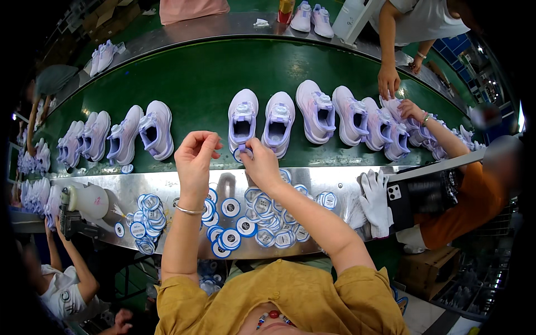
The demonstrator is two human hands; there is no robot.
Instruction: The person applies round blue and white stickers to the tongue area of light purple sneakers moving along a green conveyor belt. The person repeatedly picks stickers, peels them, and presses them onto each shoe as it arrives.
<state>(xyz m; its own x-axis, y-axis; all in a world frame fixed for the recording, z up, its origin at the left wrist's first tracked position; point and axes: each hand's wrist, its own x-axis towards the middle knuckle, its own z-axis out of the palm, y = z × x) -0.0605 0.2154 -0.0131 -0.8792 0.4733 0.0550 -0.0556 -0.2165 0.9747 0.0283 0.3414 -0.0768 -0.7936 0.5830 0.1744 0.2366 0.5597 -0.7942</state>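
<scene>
In front of me a lavender sneaker (243,109) sits heel toward me on the green belt. My right hand (261,166) is closed in a pinch at its heel loop, where a round blue-rimmed tag (237,156) shows partly behind the fingertips. To the left of that shoe my left hand (195,162) is raised with thumb and fingertips pressed together; anything between them is too small to make out. Another lavender sneaker (278,124) stands just right of the first. Loose round tags (230,207) lie in piles on the metal ledge beneath my forearms.
More sneakers (157,129) line the belt (195,72) on both sides. White threads (353,209), a white glove (376,202) and a phone (394,192) lie right on the ledge (329,178). A white spool (92,202) stands left. Co-workers' hands (389,80) reach in at right.
</scene>
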